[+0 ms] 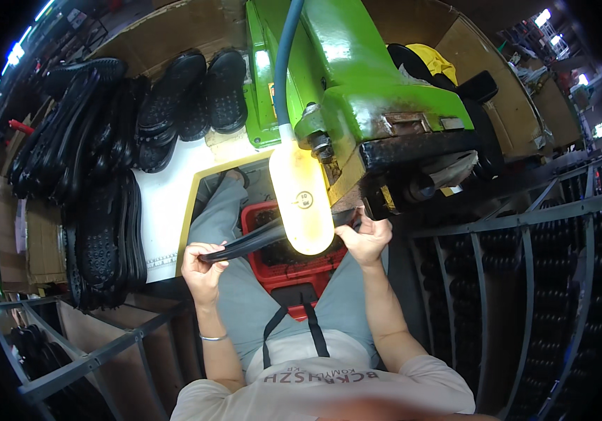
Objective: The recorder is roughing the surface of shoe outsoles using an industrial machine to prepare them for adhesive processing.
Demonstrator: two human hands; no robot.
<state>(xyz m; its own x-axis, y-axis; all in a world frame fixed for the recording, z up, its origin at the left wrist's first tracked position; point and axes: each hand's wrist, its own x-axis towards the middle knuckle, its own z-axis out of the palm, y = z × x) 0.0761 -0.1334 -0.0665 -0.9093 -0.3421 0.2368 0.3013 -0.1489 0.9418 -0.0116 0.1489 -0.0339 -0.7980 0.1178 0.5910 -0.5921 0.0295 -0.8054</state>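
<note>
Centrally in the head view, a black sole (246, 243) is held over a red crate (294, 272), its left end beside the near right corner of the white tabletop (166, 184). Its ends are pinched by the left hand (203, 272) and right hand (367, 241), thumbs closed against fingers.

A long, narrow, black shoe sole of rubber-like material (252, 243), seen nearly edge-on, with lengthwise lines along its visible side. It is raised, spanning the space between the left hand (204, 270) and the right hand (365, 240), and slopes upward toward the right in the view. Its middle portion is hidden.
</note>
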